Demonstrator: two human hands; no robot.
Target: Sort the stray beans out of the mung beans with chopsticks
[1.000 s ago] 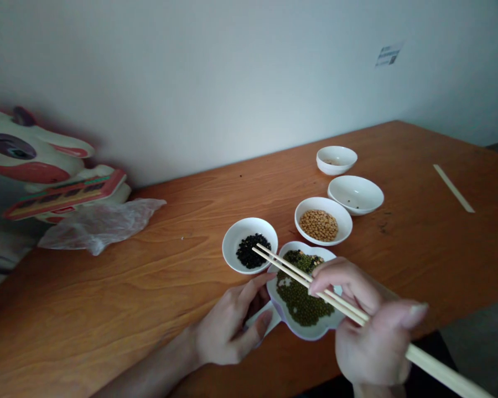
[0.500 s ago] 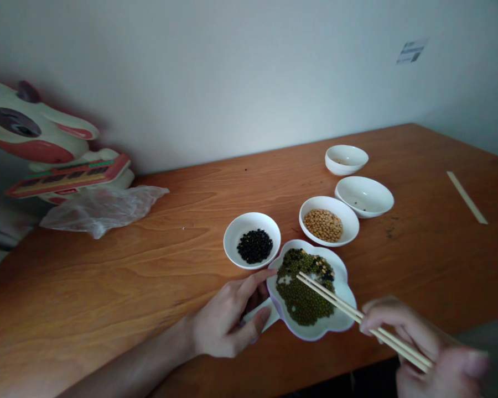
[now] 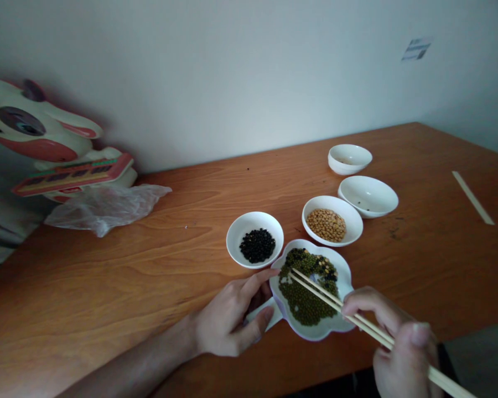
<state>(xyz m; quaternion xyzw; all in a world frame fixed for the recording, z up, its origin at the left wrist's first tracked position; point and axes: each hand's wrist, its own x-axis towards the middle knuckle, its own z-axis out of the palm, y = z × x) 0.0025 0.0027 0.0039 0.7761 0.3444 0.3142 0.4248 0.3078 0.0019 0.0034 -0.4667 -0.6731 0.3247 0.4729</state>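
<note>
My left hand (image 3: pixel 232 318) is closed around the short handle of a white flower-shaped dish (image 3: pixel 344 276), its index finger on the rim. Green mung beans (image 3: pixel 311 304) cover much of the dish, with some black and yellow beans mixed in at the far side. My right hand (image 3: pixel 392 337) grips a pair of wooden chopsticks (image 3: pixel 327 298), their tips slightly apart over the beans at the dish's left part. Whether a bean sits between the tips is too small to tell. Just behind the dish stand a bowl of black beans (image 3: pixel 257 246) and a bowl of yellow soybeans (image 3: pixel 327 225).
Two more white bowls stand farther back: one (image 3: pixel 369 193) with a few dark specks, another (image 3: pixel 348 157) near the wall. A pale flat strip (image 3: pixel 473 198) lies at the right. At the left are a crumpled plastic bag (image 3: pixel 108 207) and a cow-shaped toy keyboard (image 3: pixel 74 174).
My right hand has moved left and the chopstick tips have shifted left over the mung beans, spreading a little. My left hand keeps its hold on the handle. The view has shifted slightly.
</note>
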